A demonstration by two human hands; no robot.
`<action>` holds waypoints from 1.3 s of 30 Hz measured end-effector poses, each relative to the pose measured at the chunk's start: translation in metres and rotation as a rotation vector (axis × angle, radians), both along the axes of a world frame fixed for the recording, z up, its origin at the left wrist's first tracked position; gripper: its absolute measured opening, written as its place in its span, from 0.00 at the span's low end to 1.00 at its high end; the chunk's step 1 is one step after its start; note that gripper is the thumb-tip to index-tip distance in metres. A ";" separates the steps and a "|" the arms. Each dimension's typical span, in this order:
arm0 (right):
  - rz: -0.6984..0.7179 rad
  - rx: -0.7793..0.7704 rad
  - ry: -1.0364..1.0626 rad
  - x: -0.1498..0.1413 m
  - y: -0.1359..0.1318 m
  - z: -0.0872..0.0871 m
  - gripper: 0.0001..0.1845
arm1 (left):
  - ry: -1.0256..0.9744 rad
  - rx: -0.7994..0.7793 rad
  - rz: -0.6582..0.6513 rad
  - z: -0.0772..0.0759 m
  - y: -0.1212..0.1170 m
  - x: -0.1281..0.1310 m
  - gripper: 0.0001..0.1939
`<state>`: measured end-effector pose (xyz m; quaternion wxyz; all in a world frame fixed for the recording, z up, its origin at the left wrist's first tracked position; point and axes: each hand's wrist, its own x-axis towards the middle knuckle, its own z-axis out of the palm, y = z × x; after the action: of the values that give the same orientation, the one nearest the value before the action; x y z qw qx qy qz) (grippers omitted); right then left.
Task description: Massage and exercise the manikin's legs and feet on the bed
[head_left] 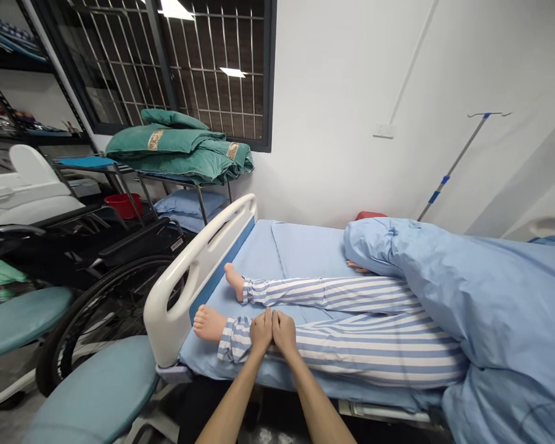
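My left hand and my right hand lie side by side on the striped trouser leg of a training mannequin's nearer leg, just above the ankle. Their fingers point away from me and touch each other. The bare nearer foot sticks out beyond the cuff, and the other bare foot rests farther along the pale blue bed sheet. A light blue quilt covers the upper body, hiding it from view.
A white bed rail closes the bed's foot end. To the left stand a black wheelchair and teal padded seats. Green folded bedding sits on a metal rack by the barred window. An IV pole leans beyond the bed.
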<state>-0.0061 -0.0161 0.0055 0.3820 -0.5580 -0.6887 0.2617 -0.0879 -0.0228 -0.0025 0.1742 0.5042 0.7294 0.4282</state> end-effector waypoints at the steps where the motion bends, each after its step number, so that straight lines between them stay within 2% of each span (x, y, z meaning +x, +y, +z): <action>1: -0.021 -0.008 0.026 0.000 0.000 -0.004 0.31 | -0.069 0.011 -0.001 0.003 0.000 0.001 0.25; 4: -0.054 0.006 0.128 0.002 0.004 -0.012 0.31 | -0.277 0.046 0.017 0.012 0.002 0.007 0.27; 7: -0.052 0.033 0.262 0.005 0.008 -0.015 0.32 | -0.368 0.099 0.053 0.015 0.004 0.016 0.27; 9: -0.046 0.029 0.335 0.006 0.010 -0.014 0.32 | -0.324 0.080 0.057 0.012 0.005 0.021 0.27; 12: -0.053 -0.007 0.387 0.006 0.013 -0.011 0.32 | -0.147 0.009 0.040 0.004 0.005 0.025 0.23; 16: 0.042 -0.060 0.281 0.014 0.021 -0.003 0.31 | -0.048 -0.014 -0.039 -0.001 0.005 0.022 0.22; 20: 0.121 0.004 0.070 0.027 0.020 -0.001 0.29 | -0.059 -0.007 -0.067 -0.002 0.004 0.019 0.21; 22: 0.099 0.027 0.005 0.031 0.015 -0.005 0.28 | -0.104 0.006 -0.043 -0.002 0.004 0.021 0.22; 25: -0.017 0.018 -0.003 0.030 0.009 -0.010 0.30 | -0.244 0.097 -0.011 0.006 0.006 0.030 0.26; 28: -0.100 0.006 0.120 0.031 0.011 -0.011 0.32 | -0.406 0.196 -0.022 0.020 0.011 0.044 0.29; 30: -0.109 0.009 0.251 0.033 0.014 -0.011 0.33 | -0.466 0.197 -0.046 0.026 0.015 0.051 0.29; 32: -0.105 0.004 0.358 0.035 0.017 -0.010 0.33 | -0.411 0.153 -0.063 0.024 0.015 0.055 0.28; 35: -0.110 -0.022 0.405 0.037 0.020 -0.009 0.33 | -0.172 0.059 -0.073 0.012 0.012 0.055 0.24; 39: -0.095 -0.029 0.240 0.046 0.020 -0.001 0.32 | 0.022 -0.027 -0.082 0.000 0.010 0.055 0.22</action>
<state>0.0402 0.0038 0.0043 0.4656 -0.5601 -0.6068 0.3181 -0.0330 -0.0130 -0.0022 0.1904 0.5360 0.7157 0.4053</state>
